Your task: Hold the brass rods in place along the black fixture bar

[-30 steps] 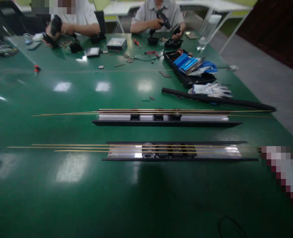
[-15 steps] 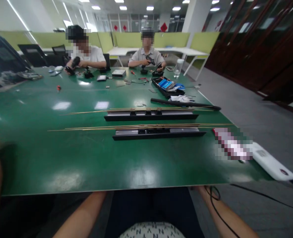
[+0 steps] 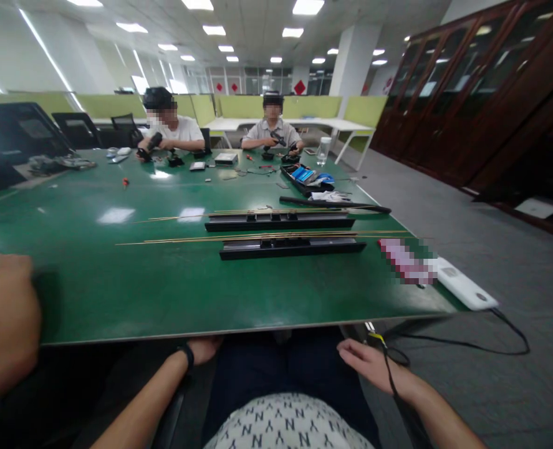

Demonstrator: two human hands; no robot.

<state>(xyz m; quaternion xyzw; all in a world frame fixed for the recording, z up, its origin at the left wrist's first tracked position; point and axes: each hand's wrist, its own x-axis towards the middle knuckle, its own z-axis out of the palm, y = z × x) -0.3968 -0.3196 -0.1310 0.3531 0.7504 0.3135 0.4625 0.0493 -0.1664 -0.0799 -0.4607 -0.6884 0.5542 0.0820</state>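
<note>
My left hand, with a dark band on its wrist, rests low beside my left thigh. Its fingers are hidden under the table edge. On the other side, my right hand lies by my right thigh, fingers stretched out and nothing held. A dark cable with a yellow tag hangs close to it and passes over the wrist. On the green table ahead, thin golden rods lie across a long black channel-shaped bar. A similar bar with more rods sits behind it.
Another person's arm leans on the table at left. Two people sit across, holding dark tools. A blurred pink-red item and a white device lie at right. Farther back are a black tray, white gloves and a bottle.
The view has tilted up, so the table things sit nearer and lower-left. Both my hands now show more below the table edge. The person's arm at left reaches further into view.
</note>
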